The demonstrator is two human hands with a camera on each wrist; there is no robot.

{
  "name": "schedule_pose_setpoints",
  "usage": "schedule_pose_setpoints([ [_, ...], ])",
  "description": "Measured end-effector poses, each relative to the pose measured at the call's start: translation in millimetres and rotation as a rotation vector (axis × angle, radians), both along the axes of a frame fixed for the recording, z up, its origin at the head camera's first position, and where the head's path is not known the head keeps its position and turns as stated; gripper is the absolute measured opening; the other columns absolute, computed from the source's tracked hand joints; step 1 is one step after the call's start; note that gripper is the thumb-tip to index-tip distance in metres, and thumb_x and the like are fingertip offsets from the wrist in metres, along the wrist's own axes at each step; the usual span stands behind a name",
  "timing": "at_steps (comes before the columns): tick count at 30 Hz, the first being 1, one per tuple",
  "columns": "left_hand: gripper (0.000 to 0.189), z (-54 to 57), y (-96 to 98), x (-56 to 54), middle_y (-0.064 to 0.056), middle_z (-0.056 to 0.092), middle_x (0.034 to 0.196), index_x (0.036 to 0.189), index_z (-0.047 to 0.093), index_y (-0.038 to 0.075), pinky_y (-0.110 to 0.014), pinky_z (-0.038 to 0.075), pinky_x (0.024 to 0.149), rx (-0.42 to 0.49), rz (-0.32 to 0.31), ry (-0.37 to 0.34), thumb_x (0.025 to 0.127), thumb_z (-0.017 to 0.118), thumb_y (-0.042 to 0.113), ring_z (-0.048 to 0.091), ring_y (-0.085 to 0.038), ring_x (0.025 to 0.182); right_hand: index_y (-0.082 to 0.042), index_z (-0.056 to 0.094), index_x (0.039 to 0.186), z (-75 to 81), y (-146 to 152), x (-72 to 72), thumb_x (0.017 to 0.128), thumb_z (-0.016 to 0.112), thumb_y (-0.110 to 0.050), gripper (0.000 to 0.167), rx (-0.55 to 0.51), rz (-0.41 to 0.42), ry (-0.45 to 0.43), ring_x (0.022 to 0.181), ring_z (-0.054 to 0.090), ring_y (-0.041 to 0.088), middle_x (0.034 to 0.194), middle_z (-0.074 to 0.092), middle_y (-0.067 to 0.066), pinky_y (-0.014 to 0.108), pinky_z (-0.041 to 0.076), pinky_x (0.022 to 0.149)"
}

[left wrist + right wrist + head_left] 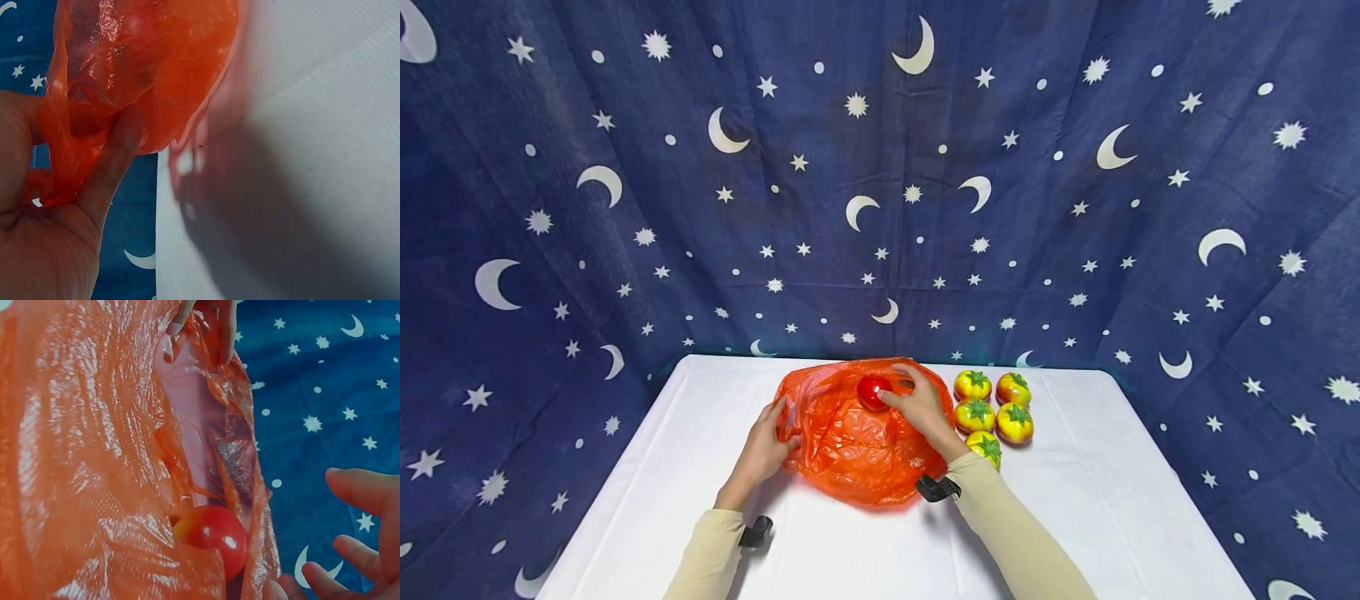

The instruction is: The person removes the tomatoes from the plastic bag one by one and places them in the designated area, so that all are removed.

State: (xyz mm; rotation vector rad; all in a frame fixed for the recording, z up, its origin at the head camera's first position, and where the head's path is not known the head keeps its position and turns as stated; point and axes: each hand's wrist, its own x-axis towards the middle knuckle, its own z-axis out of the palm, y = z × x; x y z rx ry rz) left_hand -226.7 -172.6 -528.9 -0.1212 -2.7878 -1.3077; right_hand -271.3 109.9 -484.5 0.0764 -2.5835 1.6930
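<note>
A thin orange-red plastic bag lies on the white table with its mouth spread. My left hand grips the bag's left rim, the film caught between thumb and fingers. Inside the mouth sits a shiny red tomato, which shows a yellow patch on one side in the right wrist view. Over the bag's right part is my right hand, its thumb overlapping the tomato in the head view. From the right wrist, that hand's fingers look spread and apart from the tomato.
Several yellow-and-red tomatoes with green leafy tops stand in a group just right of the bag, close to my right forearm. A white cloth covers the table. Behind it hangs a dark blue curtain with moons and stars.
</note>
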Motion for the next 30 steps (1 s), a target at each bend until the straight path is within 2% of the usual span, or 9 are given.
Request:
schedule_pose_setpoints([
  [3,0.082,-0.6,-0.3,-0.2,-0.026,0.035,0.151,0.151,0.031,-0.003,-0.058,0.031,0.115,-0.003,0.003,0.003,0.081,0.074,0.002,0.037,-0.048,0.138,-0.016,0.059,0.132,-1.8,-5,-4.4,0.080,0.080,-0.023,0.056,0.031,-0.033,-0.027,0.125,0.054,0.037,0.136,0.059,0.015,0.053,0.045,0.106],
  [10,0.083,-0.4,-0.5,0.0,-0.026,0.036,0.150,0.151,0.031,-0.003,-0.058,0.032,0.115,0.007,0.002,0.014,0.081,0.074,0.001,0.038,-0.048,0.138,-0.011,0.059,0.131,-11.3,-14,-14.4,0.080,0.079,-0.022,0.056,0.011,-0.071,-0.054,0.123,0.055,0.039,0.133,0.059,0.017,0.052,0.046,0.106],
  [23,0.083,0.9,2.0,-2.2,-0.027,0.035,0.151,0.150,0.031,-0.005,-0.058,0.031,0.115,0.001,-0.003,0.035,0.079,0.075,0.001,0.037,-0.048,0.138,-0.006,0.060,0.128,-29.7,-20,-27.5,0.077,0.081,-0.017,0.056,0.079,-0.112,-0.046,0.114,0.059,0.035,0.125,0.064,0.018,0.049,0.048,0.102],
  [30,0.083,-2.1,0.8,-1.5,-0.026,0.037,0.150,0.151,0.031,-0.003,-0.058,0.033,0.114,-0.002,0.002,0.019,0.080,0.074,0.000,0.039,-0.047,0.138,-0.009,0.063,0.124,-35.2,-23,-27.8,0.075,0.082,-0.017,0.053,0.131,-0.140,-0.022,0.108,0.059,0.034,0.123,0.058,0.017,0.049,0.051,0.095],
])
